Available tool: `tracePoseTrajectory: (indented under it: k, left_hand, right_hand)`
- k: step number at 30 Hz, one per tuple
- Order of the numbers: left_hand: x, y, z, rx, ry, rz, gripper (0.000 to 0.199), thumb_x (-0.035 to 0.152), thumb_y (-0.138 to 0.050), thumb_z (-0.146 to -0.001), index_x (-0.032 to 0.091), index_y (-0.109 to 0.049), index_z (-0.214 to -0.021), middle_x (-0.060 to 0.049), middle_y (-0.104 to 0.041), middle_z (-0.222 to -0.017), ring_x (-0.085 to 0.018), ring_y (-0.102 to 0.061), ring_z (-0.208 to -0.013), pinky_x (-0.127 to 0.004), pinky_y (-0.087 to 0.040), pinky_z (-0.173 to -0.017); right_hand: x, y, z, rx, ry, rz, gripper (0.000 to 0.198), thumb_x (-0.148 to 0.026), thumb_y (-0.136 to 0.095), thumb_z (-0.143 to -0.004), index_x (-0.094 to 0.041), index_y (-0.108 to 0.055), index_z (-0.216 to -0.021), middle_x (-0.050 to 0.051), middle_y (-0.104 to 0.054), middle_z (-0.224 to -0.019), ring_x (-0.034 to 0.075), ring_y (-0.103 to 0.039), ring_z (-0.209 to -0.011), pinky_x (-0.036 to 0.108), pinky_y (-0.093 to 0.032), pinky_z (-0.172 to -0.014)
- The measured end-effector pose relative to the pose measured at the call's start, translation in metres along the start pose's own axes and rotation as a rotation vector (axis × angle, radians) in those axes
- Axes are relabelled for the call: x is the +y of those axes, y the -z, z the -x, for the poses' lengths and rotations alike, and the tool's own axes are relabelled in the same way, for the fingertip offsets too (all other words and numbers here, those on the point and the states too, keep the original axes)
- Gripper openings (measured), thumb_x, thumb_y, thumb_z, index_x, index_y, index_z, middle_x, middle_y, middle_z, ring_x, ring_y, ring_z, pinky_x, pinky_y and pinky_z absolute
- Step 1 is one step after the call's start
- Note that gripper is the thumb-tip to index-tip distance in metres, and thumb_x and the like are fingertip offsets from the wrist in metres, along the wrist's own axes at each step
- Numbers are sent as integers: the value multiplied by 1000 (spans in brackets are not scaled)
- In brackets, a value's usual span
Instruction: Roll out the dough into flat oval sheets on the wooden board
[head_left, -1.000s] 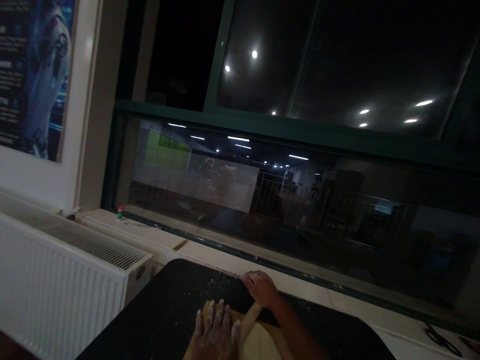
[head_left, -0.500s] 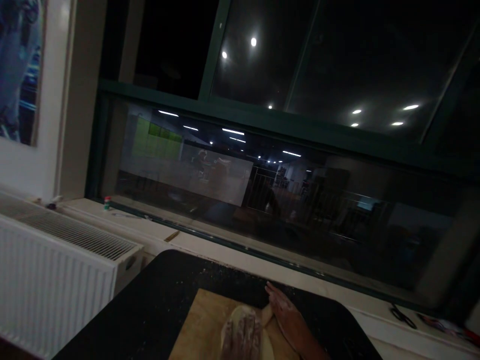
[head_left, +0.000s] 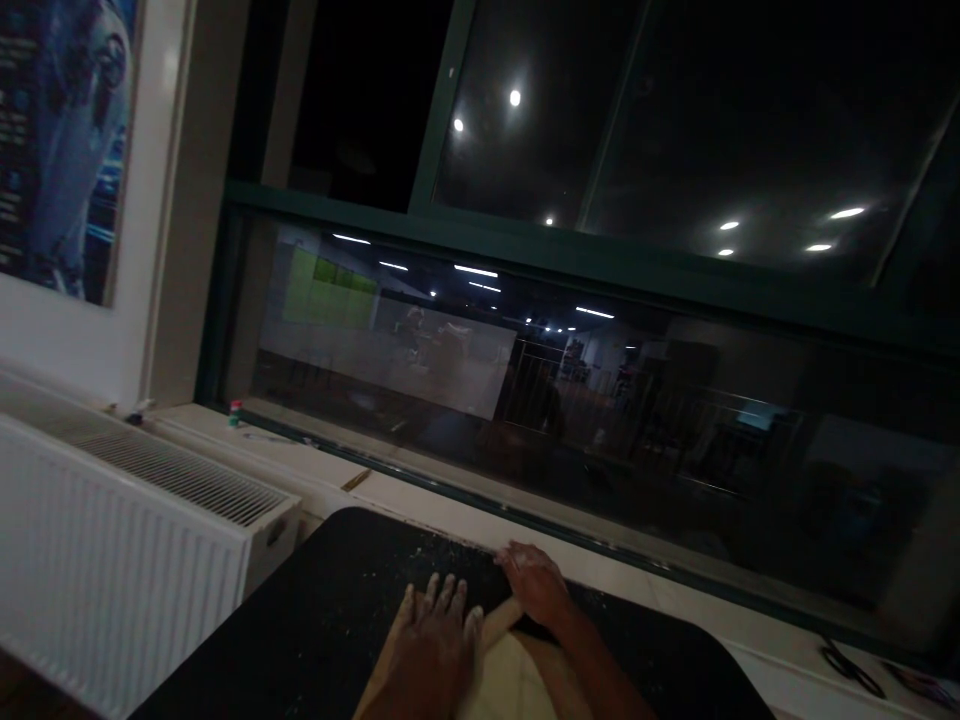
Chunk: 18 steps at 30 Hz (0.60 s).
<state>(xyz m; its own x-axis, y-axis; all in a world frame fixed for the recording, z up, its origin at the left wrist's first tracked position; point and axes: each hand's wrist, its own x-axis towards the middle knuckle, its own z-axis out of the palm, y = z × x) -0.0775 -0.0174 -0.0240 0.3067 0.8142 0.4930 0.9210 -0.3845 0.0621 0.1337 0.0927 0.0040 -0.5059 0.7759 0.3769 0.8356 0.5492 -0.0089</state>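
Left hand: the left hand (head_left: 435, 640) lies flat with fingers spread on the rolling pin (head_left: 501, 622), palm pressing down, nothing clasped.
Right hand: the right hand (head_left: 536, 585) rests open on the far end of the same pin, fingers loosely curved over it, not closed around it.
Change: half a second ago both hands sat lower and nearer the person, over the dough; now they have pushed forward to the far edge of the board, much as they lay a second ago. The view has also swung slightly to the left.
Dough: the pale dough (head_left: 517, 685) lies on the wooden board (head_left: 559, 680), just behind the pin and partly covered by the forearms.
Board edge: the far edge of the board is hidden under the hands and pin.
Table: the black table (head_left: 322, 620), dusted with flour, has bare surface to the left of the hands and beyond them up to its rounded far rim.
Beyond the table: a white sill (head_left: 420, 500) runs below the dark window (head_left: 600, 400); a radiator (head_left: 127, 540) stands to the left, apart from the table.
Far right: scissors (head_left: 847, 665) lie on the sill, well apart from the hands.
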Motion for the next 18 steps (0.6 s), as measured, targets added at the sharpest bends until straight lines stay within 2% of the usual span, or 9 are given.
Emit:
tracePoseTrajectory:
  k: [2, 5, 8, 10, 12, 15, 16, 18]
  left_hand:
    - [-7, 17, -3, -96, 1, 10, 39, 29, -48, -95, 29, -64, -131, -12, -53, -144, -40, -44, -136, -70, -35, -105]
    - [3, 18, -6, -92, 17, 21, 40, 27, -46, -96, 25, -64, -131, -13, -52, -145, -38, -44, -137, -67, -35, -107]
    - [22, 2, -7, 41, 65, 1, 40, 29, -43, -97, 18, -66, -128, -14, -58, -139, -34, -51, -132, -60, -39, -108]
    - [34, -9, -4, 188, 64, -38, 42, 32, -44, -96, 15, -66, -128, -13, -62, -135, -33, -55, -128, -56, -41, -109]
    - [44, -20, 6, 370, 3, -85, 43, 34, -45, -95, 15, -65, -129, -11, -62, -136, -31, -56, -127, -53, -37, -112]
    - [51, -35, 30, 585, -185, -151, 44, 38, -47, -94, 20, -65, -130, -5, -63, -136, -25, -58, -124, -45, -28, -118]
    - [52, -41, 39, 606, -239, -168, 42, 37, -47, -94, 23, -65, -130, -2, -65, -133, -23, -60, -120, -41, -28, -118]
    - [50, -49, 52, 533, -230, -155, 38, 31, -48, -95, 36, -64, -130, 7, -68, -128, -17, -62, -116, -32, -34, -113]
  right_hand:
    - [-3, -3, -10, -47, 6, 17, 41, -31, -33, -101, -24, -70, -113, 9, -72, -118, 25, -63, -119, 44, -47, -105]
    - [2, -6, 1, -95, 5, 36, 40, -22, -36, -97, -20, -68, -121, 11, -68, -126, 26, -61, -121, 42, -46, -106]
    - [9, -1, 33, -109, -26, 52, 44, -14, -39, -91, -14, -64, -127, 13, -59, -137, 27, -52, -132, 43, -40, -113]
    - [8, 8, 59, -98, -54, 61, 46, -15, -37, -92, -13, -61, -131, 14, -56, -141, 27, -48, -135, 44, -39, -115]
    - [5, 19, 89, -80, -79, 71, 46, -21, -34, -96, -15, -58, -135, 11, -55, -143, 25, -47, -136, 42, -41, -114]
    - [2, 26, 139, -14, -142, 55, 46, -34, -27, -102, -27, -56, -138, 2, -60, -139, 20, -54, -130, 38, -48, -109]
    - [3, 24, 155, 56, -191, -6, 45, -40, -28, -102, -31, -58, -135, 0, -63, -134, 20, -58, -126, 36, -51, -106]
    - [11, 15, 182, 125, -175, -88, 43, -52, -37, -98, -35, -64, -128, 1, -68, -126, 25, -64, -117, 42, -56, -100]
